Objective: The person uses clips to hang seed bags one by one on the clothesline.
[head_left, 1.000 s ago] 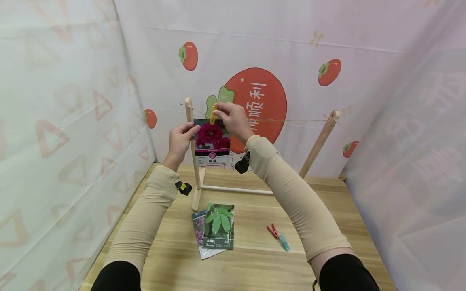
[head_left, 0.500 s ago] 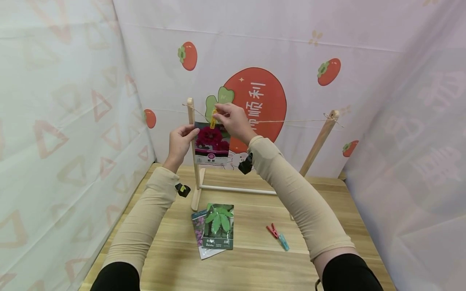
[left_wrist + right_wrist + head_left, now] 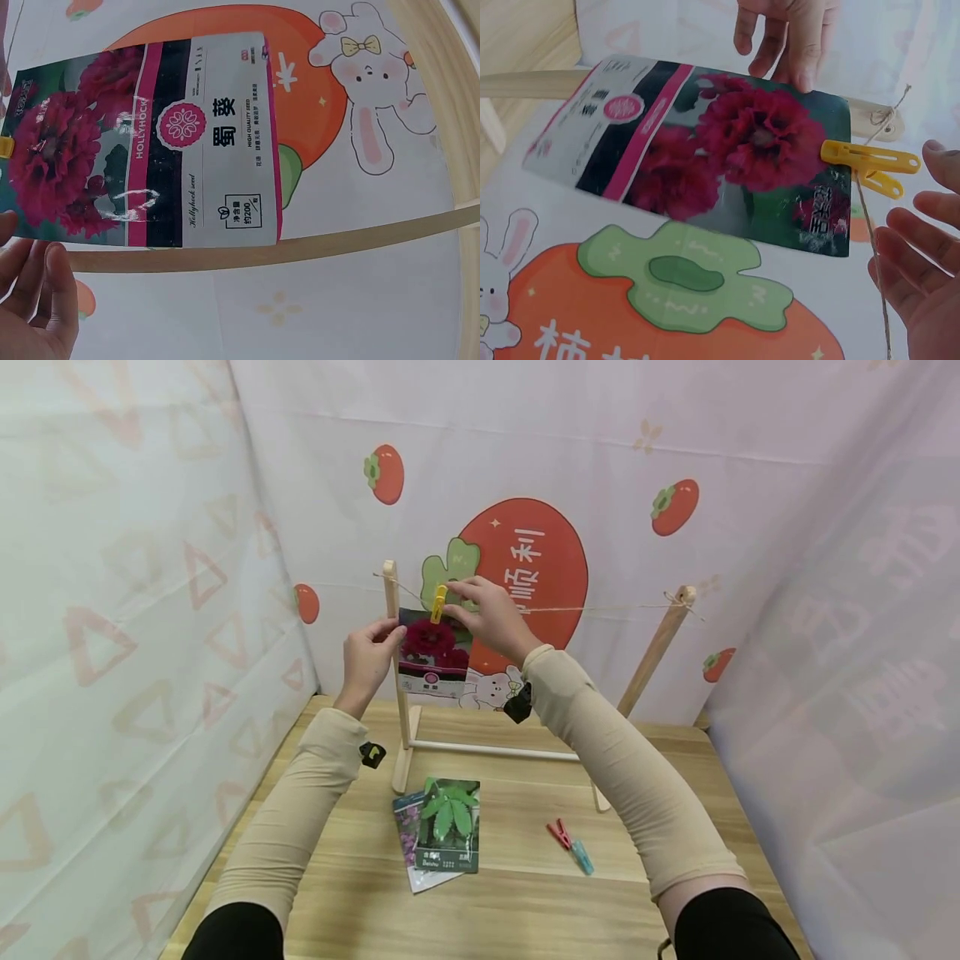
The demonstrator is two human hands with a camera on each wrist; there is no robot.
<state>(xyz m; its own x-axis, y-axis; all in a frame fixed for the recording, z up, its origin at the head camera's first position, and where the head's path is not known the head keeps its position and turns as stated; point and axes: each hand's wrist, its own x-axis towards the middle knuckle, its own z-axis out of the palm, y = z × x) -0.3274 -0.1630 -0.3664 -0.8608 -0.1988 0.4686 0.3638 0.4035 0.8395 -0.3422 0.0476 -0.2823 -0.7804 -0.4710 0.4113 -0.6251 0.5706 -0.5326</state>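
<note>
A hollyhock seed packet [image 3: 433,652] with dark pink blooms hangs upright at the left end of a thin string [image 3: 562,608]. My left hand [image 3: 367,656] pinches its left edge, thumb on the printed front in the right wrist view. Gripping the packet's top edge at the string is a yellow clothespin [image 3: 870,157], its two handles spread slightly apart. Beside those handles my right hand [image 3: 926,255] has thumb and fingers parted, with a gap to the clothespin. In the left wrist view, only the tip of the clothespin [image 3: 6,147] shows.
A wooden stand with a left post [image 3: 392,593] and right post [image 3: 656,652] carries the string. Two overlapping seed packets [image 3: 448,827] lie on the table [image 3: 517,910]. A red clothespin [image 3: 559,833] and a blue clothespin [image 3: 581,857] lie to their right.
My right thumb and fingers have parted from the yellow clothespin, and that hand has shifted slightly right. The clothespin and packet have dropped a little. My left hand stays at the packet's edge.
</note>
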